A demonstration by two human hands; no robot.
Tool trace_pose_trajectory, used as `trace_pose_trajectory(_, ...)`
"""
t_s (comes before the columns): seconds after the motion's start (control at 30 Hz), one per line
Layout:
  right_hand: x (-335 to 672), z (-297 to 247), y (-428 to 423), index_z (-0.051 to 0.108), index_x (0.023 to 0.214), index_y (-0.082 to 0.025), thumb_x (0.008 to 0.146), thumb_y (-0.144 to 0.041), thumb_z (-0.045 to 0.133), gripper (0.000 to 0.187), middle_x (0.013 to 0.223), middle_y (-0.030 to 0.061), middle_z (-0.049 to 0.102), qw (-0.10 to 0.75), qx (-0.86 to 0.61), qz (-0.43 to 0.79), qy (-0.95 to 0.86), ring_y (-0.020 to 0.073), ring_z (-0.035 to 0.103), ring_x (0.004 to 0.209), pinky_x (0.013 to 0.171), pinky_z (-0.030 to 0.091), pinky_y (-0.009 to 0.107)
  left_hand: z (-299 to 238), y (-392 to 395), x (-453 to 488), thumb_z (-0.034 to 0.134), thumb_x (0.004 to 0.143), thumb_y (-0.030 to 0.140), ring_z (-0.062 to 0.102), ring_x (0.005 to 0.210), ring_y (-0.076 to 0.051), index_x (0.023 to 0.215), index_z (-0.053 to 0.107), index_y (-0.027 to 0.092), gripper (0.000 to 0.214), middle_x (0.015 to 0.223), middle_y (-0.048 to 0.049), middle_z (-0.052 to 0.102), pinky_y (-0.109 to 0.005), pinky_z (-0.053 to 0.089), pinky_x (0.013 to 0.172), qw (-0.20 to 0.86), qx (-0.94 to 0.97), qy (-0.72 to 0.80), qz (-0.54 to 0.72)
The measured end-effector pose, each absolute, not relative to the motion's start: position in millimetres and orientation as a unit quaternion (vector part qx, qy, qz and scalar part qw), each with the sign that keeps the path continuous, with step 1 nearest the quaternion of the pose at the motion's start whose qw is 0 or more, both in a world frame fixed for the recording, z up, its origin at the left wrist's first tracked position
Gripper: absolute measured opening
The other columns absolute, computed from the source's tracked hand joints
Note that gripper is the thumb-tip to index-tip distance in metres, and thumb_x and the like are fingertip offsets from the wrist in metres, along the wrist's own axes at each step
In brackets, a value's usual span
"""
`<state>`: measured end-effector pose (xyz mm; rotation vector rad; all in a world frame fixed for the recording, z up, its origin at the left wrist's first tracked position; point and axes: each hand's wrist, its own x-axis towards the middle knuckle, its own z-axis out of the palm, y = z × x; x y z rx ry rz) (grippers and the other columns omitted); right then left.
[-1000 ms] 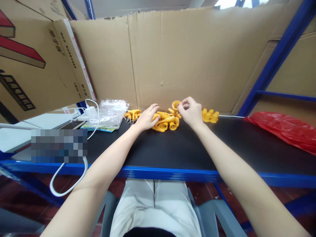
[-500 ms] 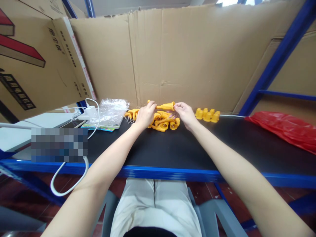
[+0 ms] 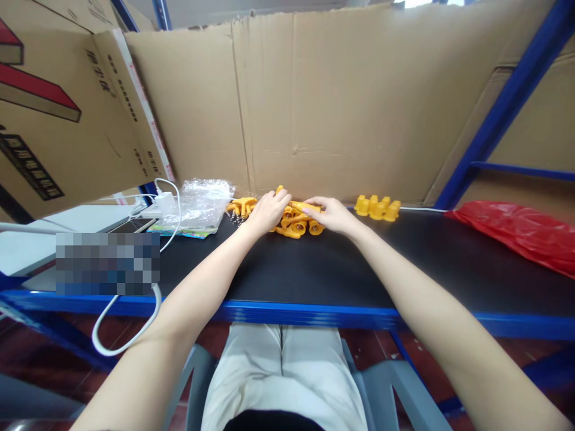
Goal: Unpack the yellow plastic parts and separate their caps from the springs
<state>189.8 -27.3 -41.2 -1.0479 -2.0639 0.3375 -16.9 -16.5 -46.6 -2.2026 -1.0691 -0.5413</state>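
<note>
My left hand (image 3: 268,212) is closed around one end of a yellow plastic part (image 3: 305,206), and a short yellow tip pokes out above its fingers. My right hand (image 3: 332,214) has its fingers curled over the wider end of that part, just above the pile. Beneath both hands lies a pile of yellow plastic pieces (image 3: 299,227), some with round cup-shaped ends whose openings face me. Left of my left hand are branched yellow pieces (image 3: 242,206), with small shiny metal bits (image 3: 237,219) beside them. My fingers hide much of the held part.
Several yellow cups (image 3: 377,208) stand right of my right hand. Further right lies a red plastic bag (image 3: 516,233). A clear plastic bag (image 3: 202,200), white charger (image 3: 167,203) and cable sit left. Cardboard (image 3: 350,96) walls the back; a blue rail (image 3: 305,316) edges the black tabletop (image 3: 323,272).
The held yellow part has come down towards the pile and its cup end is now covered by my right hand. My right hand has shifted slightly left and lower.
</note>
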Motion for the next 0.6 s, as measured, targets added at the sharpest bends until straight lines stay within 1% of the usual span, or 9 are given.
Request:
trace_pose_trajectory(0.1,192,-41,-27,0.067,0.104,-0.019,0.085,-0.034,0.056,0.027,0.108,0.0077,0.07,0.343,-0.429,0.096,-0.83,0.0229,0.063,0.097,0.088,0.044,0.037,-44,-21,-12,0.029,0.092,0.009,0.054,0.085,-0.021,0.099,0.052,0.014,0.024,0.102,-0.0123,0.058,-0.033,0.042,0.075,0.311,-0.847,-0.387,-0.189)
trace_pose_trajectory(0.2,195,-40,-27,0.063,0.104,-0.021,0.084,-0.029,0.057,0.022,0.11,0.0079,0.069,0.305,-0.443,0.016,-0.843,0.0247,0.062,0.101,0.089,0.041,0.04,-40,-28,-5,0.031,0.092,0.01,0.055,0.086,-0.021,0.097,0.052,0.014,0.022,0.1,-0.0118,0.059,-0.033,0.042,0.075,0.298,-0.853,-0.39,-0.179)
trace_pose_trajectory(0.3,198,-39,-29,0.059,0.104,-0.022,0.085,-0.026,0.055,0.02,0.109,0.0088,0.067,0.288,-0.439,-0.088,-0.846,0.0267,0.058,0.104,0.089,0.035,0.043,-38,-32,-1,0.034,0.091,0.01,0.056,0.087,-0.021,0.098,0.051,0.013,0.019,0.1,-0.0119,0.058,-0.032,0.042,0.077,0.272,-0.853,-0.405,-0.185)
trace_pose_trajectory(0.37,198,-39,-31,0.056,0.105,-0.021,0.086,-0.025,0.052,0.02,0.109,0.0104,0.066,0.289,-0.43,-0.131,-0.846,0.0271,0.056,0.105,0.088,0.033,0.043,-38,-32,-1,0.035,0.091,0.011,0.056,0.09,-0.022,0.1,0.051,0.013,0.018,0.1,-0.0119,0.058,-0.033,0.042,0.078,0.254,-0.854,-0.408,-0.199)
trace_pose_trajectory(0.5,194,-40,-32,0.054,0.11,-0.02,0.089,-0.032,0.048,0.025,0.112,0.0124,0.064,0.3,-0.416,-0.138,-0.847,0.0269,0.055,0.104,0.09,0.03,0.044,-40,-29,-5,0.037,0.089,0.012,0.056,0.093,-0.022,0.101,0.05,0.016,0.018,0.103,-0.0107,0.058,-0.034,0.043,0.081,0.236,-0.85,-0.404,-0.24)
trace_pose_trajectory(0.6,192,-41,-32,0.056,0.107,-0.021,0.092,-0.034,0.042,0.024,0.109,0.012,0.066,0.282,-0.423,-0.134,-0.851,0.0274,0.056,0.102,0.094,0.026,0.047,-41,-28,-7,0.037,0.088,0.012,0.057,0.092,-0.022,0.1,0.051,0.017,0.019,0.101,-0.0094,0.059,-0.034,0.044,0.08,0.239,-0.849,-0.404,-0.242)
